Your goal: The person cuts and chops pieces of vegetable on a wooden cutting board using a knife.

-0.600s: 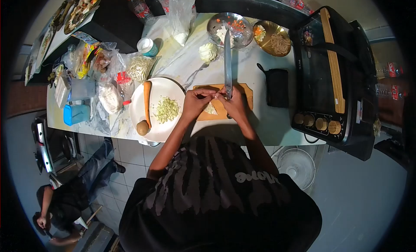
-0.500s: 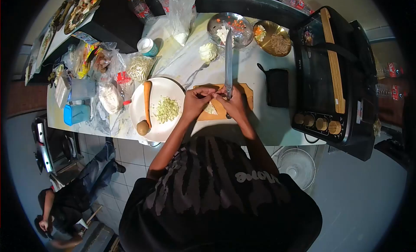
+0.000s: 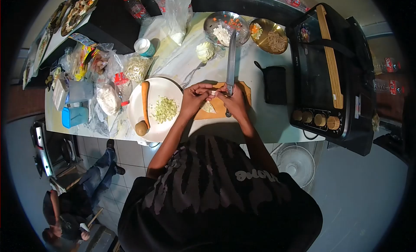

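Note:
My right hand is closed round the handle of a long kitchen knife, its blade pointing away from me. The thumb and fingers of my left hand are pinched close to my right fingertips. Between them shows a small pale piece, too small to name. Both hands are above an orange-brown cutting board, where a cut cabbage piece lies. Left of the board, a white plate bears a carrot, a round brown vegetable and chopped pale green vegetable.
Beyond the board sit a cabbage, a metal bowl of cut food and a second metal bowl. A black pouch and a toaster oven stand right. Bags and a blue container crowd the left. Another person is lower left.
My fingers have shifted slightly, and the small pale piece between them now shows more. The knife has tilted a little. At lower left, the other person's arms have moved.

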Tool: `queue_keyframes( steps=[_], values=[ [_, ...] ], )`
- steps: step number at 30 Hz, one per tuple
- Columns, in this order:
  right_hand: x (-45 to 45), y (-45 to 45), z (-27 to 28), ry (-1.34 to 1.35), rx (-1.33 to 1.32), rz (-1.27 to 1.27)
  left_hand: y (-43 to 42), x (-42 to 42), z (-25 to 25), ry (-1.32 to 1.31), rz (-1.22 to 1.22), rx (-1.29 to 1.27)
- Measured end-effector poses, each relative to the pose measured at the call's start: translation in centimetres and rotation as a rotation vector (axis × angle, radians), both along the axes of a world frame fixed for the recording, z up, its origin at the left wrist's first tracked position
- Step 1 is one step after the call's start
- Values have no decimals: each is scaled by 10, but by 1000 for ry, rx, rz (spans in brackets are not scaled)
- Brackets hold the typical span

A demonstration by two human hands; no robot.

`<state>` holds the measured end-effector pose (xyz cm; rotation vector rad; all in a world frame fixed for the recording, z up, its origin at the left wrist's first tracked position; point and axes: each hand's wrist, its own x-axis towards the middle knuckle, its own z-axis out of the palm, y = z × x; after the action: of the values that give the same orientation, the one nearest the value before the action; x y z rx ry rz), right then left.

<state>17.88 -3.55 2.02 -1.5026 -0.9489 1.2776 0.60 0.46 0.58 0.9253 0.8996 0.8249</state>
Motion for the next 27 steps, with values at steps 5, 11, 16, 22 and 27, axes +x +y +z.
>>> queue_keyframes(
  steps=[5,11,16,22,27],
  values=[
    [4,-3,-2,48,13,-46,0,3,6,-3,-71,35],
    [7,-7,-3,83,21,-85,2,8,-7,-4,-83,97],
    [9,-13,-2,15,116,-69,-3,14,-1,-13,-103,31],
    [32,-34,-34,-123,160,-146,-17,23,-5,78,-168,149],
    [49,-78,-3,-281,5,-154,-40,47,3,265,-149,359]
  ],
)
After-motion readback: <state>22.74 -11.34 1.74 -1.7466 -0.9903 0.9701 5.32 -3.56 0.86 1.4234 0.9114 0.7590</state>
